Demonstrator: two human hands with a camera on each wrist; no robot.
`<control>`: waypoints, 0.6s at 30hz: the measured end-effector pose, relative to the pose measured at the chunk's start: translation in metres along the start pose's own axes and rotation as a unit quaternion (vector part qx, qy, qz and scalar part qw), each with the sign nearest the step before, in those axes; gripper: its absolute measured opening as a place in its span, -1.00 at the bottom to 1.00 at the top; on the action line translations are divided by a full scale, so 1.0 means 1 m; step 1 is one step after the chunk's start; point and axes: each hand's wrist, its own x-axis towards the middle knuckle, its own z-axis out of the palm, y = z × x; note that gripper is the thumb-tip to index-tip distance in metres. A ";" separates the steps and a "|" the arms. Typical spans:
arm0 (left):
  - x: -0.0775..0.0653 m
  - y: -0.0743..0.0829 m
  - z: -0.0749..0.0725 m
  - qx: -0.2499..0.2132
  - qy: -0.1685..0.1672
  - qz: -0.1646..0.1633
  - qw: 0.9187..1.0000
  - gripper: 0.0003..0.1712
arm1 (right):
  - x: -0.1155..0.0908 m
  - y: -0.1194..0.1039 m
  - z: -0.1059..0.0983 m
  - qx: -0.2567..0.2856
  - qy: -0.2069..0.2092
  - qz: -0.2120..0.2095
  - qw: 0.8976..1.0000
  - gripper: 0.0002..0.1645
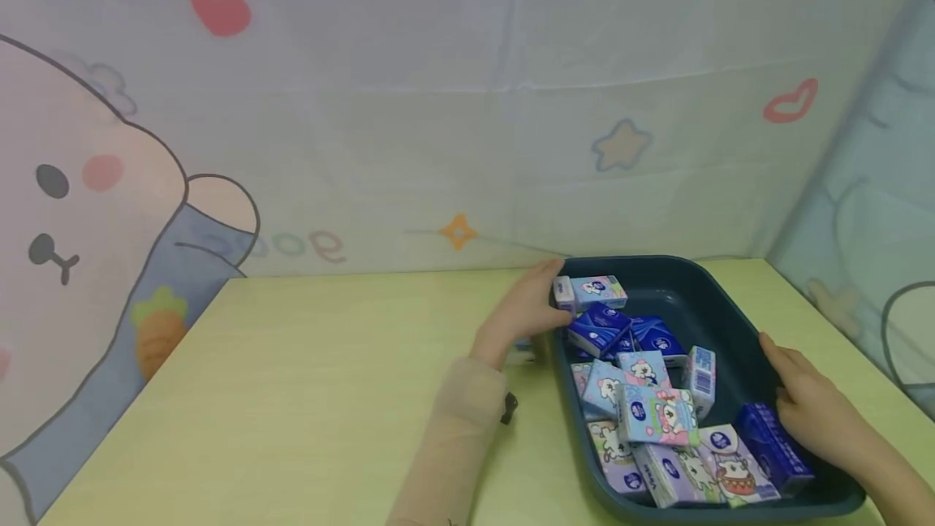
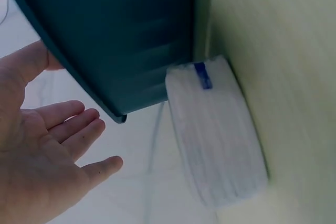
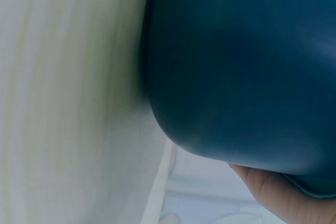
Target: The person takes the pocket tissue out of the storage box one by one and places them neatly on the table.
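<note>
A dark teal plastic tray (image 1: 723, 307) sits at the right of the table in the head view, holding several small tissue packs. My left hand (image 1: 522, 307) holds its far left rim, the thumb hooked over the edge. In the left wrist view that hand's other fingers (image 2: 79, 129) stretch loosely outside the wall. My right hand (image 1: 821, 412) grips the right rim. Some packs are deep blue, like one (image 1: 774, 449) near the right wall; others carry pastel cartoon prints, like the pack (image 1: 657, 414) on top. A white wrapped tissue pack (image 2: 215, 129) with a blue tab lies outside, close against the tray's left side.
The pale yellow table (image 1: 292, 396) stretches to the left of the tray. Behind it hangs a printed cloth (image 1: 409, 104) with a cartoon bear, hearts and stars. A second cloth (image 1: 876, 217) borders the right side. A small black item (image 1: 510, 408) shows beside my left wrist.
</note>
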 end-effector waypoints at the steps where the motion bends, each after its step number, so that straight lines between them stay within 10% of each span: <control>1: 0.002 0.001 0.002 0.019 0.003 0.003 1.000 -0.02 | 0.000 0.000 0.000 -0.001 0.003 -0.002 1.000 -0.14; 18: 0.007 0.009 0.009 0.135 -0.016 -0.015 0.991 -0.18 | -0.001 0.003 0.004 -0.010 0.015 -0.014 1.000 -0.13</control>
